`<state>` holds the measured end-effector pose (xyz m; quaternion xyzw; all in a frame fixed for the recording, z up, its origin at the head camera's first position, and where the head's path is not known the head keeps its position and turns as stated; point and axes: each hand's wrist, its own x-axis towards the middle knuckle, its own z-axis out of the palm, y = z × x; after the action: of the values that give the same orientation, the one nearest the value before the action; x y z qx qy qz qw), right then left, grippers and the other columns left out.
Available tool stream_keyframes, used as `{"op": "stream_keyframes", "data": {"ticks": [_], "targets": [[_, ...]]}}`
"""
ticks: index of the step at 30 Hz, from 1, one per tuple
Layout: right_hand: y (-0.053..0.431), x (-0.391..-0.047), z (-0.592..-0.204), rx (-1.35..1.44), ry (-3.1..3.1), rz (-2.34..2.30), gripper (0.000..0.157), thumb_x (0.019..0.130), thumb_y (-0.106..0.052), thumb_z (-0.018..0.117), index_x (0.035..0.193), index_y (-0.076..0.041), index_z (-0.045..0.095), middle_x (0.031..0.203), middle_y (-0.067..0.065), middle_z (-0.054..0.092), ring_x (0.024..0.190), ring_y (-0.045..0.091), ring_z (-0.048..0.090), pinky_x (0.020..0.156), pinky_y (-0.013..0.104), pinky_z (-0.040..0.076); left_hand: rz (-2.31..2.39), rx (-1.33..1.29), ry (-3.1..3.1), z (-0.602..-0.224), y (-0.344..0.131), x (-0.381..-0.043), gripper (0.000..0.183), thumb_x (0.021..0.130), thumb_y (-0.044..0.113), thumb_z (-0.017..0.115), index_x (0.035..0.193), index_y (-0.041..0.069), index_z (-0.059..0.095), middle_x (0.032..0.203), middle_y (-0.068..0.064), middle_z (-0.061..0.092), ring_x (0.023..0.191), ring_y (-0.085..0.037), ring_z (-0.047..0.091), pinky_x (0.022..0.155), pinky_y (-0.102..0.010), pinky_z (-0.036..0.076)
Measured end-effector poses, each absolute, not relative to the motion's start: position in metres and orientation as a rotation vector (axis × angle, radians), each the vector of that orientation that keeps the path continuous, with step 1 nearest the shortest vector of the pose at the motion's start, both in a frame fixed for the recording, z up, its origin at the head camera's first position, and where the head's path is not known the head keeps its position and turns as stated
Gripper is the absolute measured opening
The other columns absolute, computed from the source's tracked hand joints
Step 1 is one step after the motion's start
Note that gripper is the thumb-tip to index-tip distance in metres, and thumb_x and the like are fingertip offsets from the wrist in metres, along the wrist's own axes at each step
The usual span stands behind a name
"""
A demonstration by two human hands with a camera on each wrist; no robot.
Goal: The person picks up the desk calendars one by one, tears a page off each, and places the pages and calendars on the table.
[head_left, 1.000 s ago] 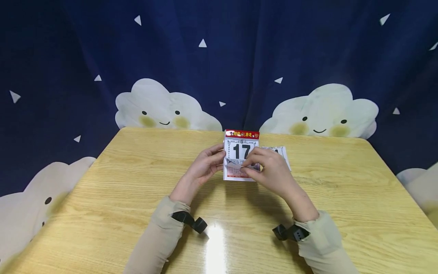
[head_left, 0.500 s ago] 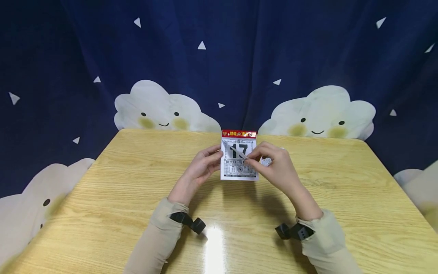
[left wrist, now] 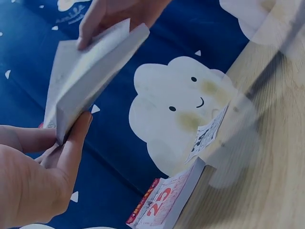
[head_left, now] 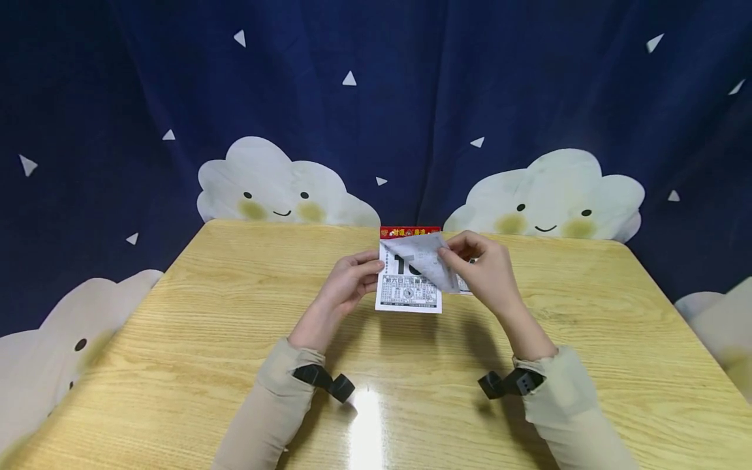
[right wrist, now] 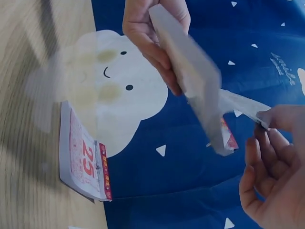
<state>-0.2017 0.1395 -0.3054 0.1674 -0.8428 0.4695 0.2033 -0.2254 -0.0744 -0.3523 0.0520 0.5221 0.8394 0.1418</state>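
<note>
My left hand point(head_left: 349, 284) grips a thick tear-off calendar point(head_left: 405, 297) by its left edge, holding it up above the table. The calendar has a red header with yellow lettering and white pages with black print. Its top sheet point(head_left: 427, 258) is peeled diagonally up to the right, pale back showing. Between thumb and fingers, my right hand point(head_left: 484, 274) pinches that sheet near its right edge. The sheet covers part of the large number underneath. In the right wrist view the pad's thick page edge point(right wrist: 195, 71) shows, and the sheet point(right wrist: 245, 105) stretches from it to my fingers.
On the wooden table point(head_left: 235, 313), another calendar pad point(left wrist: 164, 198) with a red 25 lies beside a loose printed page point(left wrist: 207, 136), visible in the left wrist view. The head view shows only part of a page point(head_left: 464, 286) behind my right hand. A dark blue cloud-patterned curtain point(head_left: 399, 117) hangs behind.
My right hand has moved right and slightly up, drawing the sheet away from the page below. The sheet's 17 has turned out of sight. The left hand keeps its grip almost unmoved.
</note>
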Motion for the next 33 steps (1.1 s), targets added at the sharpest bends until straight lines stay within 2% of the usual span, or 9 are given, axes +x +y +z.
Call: {"op": "stream_keyframes", "data": {"ticks": [9, 12, 17, 24, 29, 33], "targets": [[0.152, -0.213, -0.31, 0.247, -2.264, 1.599, 0.017, 0.075, -0.013, 0.063, 0.081, 0.003, 0.06, 0.063, -0.009, 0.053, 0.056, 0.004, 0.047, 0.048, 0.016, 0.039, 2.439, 0.08, 1.498, -0.35, -0.073, -0.224, 0.036, 0.082, -0.005, 0.044, 0.117, -0.013, 0.04, 0.071, -0.004, 0.062, 0.063, -0.013, 0.061, 0.058, -0.022, 0.05], [0.154, -0.214, -0.31, 0.243, -2.249, 1.663, 0.017, 0.076, -0.01, 0.061, 0.083, 0.006, 0.058, 0.065, -0.008, 0.051, 0.057, 0.004, 0.045, 0.048, 0.015, 0.038, 2.415, 0.095, 1.534, -0.349, -0.071, -0.223, 0.035, 0.082, -0.005, 0.046, 0.116, -0.012, 0.042, 0.073, -0.004, 0.061, 0.064, -0.013, 0.06, 0.058, -0.023, 0.05], [0.154, -0.214, -0.308, 0.281, -2.334, 1.565, 0.016, 0.077, -0.011, 0.059, 0.086, 0.003, 0.057, 0.071, 0.0, 0.051, 0.061, 0.008, 0.045, 0.051, 0.017, 0.038, 2.391, 0.101, 1.654, -0.349, -0.071, -0.222, 0.034, 0.08, -0.003, 0.048, 0.114, -0.01, 0.047, 0.08, -0.009, 0.06, 0.068, -0.015, 0.06, 0.061, -0.025, 0.05], [0.153, -0.217, -0.305, 0.282, -2.44, 1.401, 0.021, 0.079, -0.025, 0.059, 0.085, -0.004, 0.061, 0.068, 0.004, 0.047, 0.059, 0.013, 0.041, 0.048, 0.021, 0.034, 2.313, 0.116, 1.829, -0.352, -0.071, -0.222, 0.031, 0.08, 0.0, 0.051, 0.11, -0.006, 0.052, 0.087, -0.015, 0.061, 0.069, -0.016, 0.061, 0.062, -0.027, 0.05], [0.155, -0.218, -0.304, 0.256, -2.459, 1.401, 0.018, 0.078, -0.022, 0.059, 0.084, -0.005, 0.061, 0.067, -0.001, 0.052, 0.058, 0.011, 0.044, 0.047, 0.02, 0.036, 2.316, 0.117, 1.822, -0.352, -0.071, -0.222, 0.031, 0.08, 0.0, 0.051, 0.11, -0.006, 0.052, 0.087, -0.015, 0.061, 0.069, -0.016, 0.061, 0.062, -0.027, 0.05], [0.161, -0.217, -0.301, 0.209, -2.363, 1.538, 0.017, 0.077, -0.015, 0.059, 0.083, 0.001, 0.06, 0.063, -0.006, 0.053, 0.056, 0.008, 0.047, 0.049, 0.018, 0.04, 2.388, 0.072, 1.746, -0.35, -0.075, -0.223, 0.033, 0.08, -0.001, 0.051, 0.112, -0.007, 0.05, 0.082, -0.01, 0.061, 0.068, -0.016, 0.061, 0.061, -0.026, 0.051]]}}
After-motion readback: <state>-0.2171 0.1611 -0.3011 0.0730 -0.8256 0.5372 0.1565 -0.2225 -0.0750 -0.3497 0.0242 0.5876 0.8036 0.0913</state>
